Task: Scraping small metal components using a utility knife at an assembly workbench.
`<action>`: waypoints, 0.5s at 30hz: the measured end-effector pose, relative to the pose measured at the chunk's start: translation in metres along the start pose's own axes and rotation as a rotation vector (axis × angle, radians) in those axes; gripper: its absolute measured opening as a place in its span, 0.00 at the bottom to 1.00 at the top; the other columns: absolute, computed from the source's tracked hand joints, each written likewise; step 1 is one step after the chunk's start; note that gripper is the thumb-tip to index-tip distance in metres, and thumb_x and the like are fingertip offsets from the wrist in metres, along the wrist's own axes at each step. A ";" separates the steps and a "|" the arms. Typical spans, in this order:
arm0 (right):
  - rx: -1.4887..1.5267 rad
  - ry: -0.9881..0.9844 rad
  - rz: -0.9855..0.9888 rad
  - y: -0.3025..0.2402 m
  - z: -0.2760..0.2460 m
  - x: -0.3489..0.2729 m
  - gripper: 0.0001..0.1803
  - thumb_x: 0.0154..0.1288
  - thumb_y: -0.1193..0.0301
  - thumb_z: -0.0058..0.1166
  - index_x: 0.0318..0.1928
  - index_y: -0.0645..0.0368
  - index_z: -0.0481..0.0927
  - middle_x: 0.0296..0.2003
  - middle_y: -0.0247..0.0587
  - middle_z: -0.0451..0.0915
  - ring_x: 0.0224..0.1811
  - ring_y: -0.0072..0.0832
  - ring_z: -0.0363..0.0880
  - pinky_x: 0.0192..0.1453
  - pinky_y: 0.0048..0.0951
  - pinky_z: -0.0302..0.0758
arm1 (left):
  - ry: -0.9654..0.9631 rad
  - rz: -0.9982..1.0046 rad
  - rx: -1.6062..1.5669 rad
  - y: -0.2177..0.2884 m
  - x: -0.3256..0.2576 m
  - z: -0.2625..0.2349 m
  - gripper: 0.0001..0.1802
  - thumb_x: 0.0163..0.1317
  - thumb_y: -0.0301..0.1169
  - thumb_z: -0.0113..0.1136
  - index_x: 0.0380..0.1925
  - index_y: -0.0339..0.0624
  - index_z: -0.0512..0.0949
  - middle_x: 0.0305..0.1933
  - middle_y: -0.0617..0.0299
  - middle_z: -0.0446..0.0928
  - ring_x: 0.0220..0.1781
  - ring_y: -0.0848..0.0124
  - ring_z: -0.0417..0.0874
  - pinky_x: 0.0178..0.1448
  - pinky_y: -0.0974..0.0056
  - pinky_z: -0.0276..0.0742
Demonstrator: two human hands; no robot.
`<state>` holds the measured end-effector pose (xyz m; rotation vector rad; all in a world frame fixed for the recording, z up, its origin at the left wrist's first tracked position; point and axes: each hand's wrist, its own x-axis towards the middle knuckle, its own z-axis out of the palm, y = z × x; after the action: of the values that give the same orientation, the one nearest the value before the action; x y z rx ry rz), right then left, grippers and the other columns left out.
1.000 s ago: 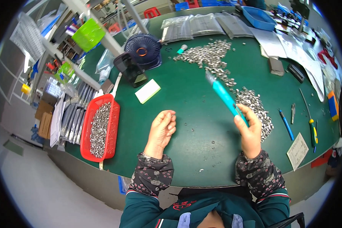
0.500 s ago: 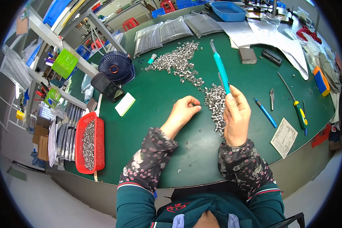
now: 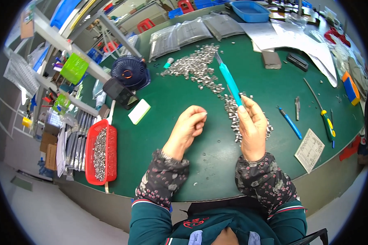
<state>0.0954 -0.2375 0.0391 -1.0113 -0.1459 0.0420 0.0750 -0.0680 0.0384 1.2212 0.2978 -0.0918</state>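
Note:
My right hand [image 3: 252, 132] grips a teal-handled craft knife [image 3: 232, 83], its blade pointing up and to the left, above the green table. Beneath and around that hand lies a pile of small metal rings [image 3: 233, 118], partly hidden by it. To the left of the pile, my left hand [image 3: 187, 131] is closed, thumb and fingertips pressed together over the table; anything between them is too small to make out. Farther back, a larger heap of the same small metal rings [image 3: 196, 65] spreads over the table.
A red basket [image 3: 111, 157] with metal pieces stands at the left. Nearby are a dark fan [image 3: 130, 72], a phone [image 3: 120, 93] and a white-and-green pad [image 3: 139, 112]. Bagged rods [image 3: 192, 32] lie at the back. At the right are a blue pen [image 3: 290, 123], a screwdriver [image 3: 328, 124] and a printed card [image 3: 310, 150].
My left hand has drawn back slightly to the left, its fingers curling more tightly. The knife in my right hand has tilted farther left and come lower. The whole view has shifted a little.

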 end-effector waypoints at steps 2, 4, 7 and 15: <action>-0.101 -0.049 -0.002 0.000 0.003 -0.004 0.17 0.56 0.71 0.50 0.45 0.68 0.69 0.35 0.33 0.72 0.34 0.15 0.67 0.38 0.15 0.65 | -0.026 0.047 -0.182 -0.001 -0.023 -0.026 0.04 0.53 0.23 0.47 0.31 0.39 0.68 0.26 0.60 0.67 0.18 0.79 0.60 0.14 0.79 0.52; -0.172 -0.114 0.026 0.001 0.007 -0.010 0.17 0.56 0.71 0.51 0.44 0.67 0.70 0.34 0.33 0.73 0.33 0.15 0.67 0.37 0.16 0.65 | -0.032 0.101 -0.428 -0.005 -0.043 -0.046 0.04 0.54 0.23 0.44 0.31 0.38 0.68 0.28 0.57 0.67 0.19 0.78 0.61 0.13 0.78 0.53; -0.397 -0.323 0.067 0.004 0.009 -0.015 0.16 0.55 0.70 0.51 0.43 0.66 0.71 0.31 0.31 0.73 0.32 0.15 0.67 0.36 0.16 0.65 | 0.013 0.178 -0.506 -0.016 -0.058 -0.073 0.05 0.54 0.22 0.44 0.31 0.38 0.68 0.28 0.57 0.67 0.19 0.78 0.61 0.14 0.79 0.53; -0.556 -0.650 0.248 0.023 0.016 -0.029 0.16 0.54 0.69 0.53 0.42 0.65 0.73 0.28 0.34 0.75 0.30 0.16 0.69 0.36 0.19 0.67 | 0.105 0.250 -0.507 -0.024 -0.064 -0.102 0.06 0.59 0.26 0.45 0.35 0.38 0.70 0.29 0.63 0.68 0.19 0.81 0.60 0.14 0.80 0.51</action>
<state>0.0654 -0.2151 0.0249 -1.5406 -0.6503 0.5861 -0.0094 0.0133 0.0029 0.7510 0.2383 0.2525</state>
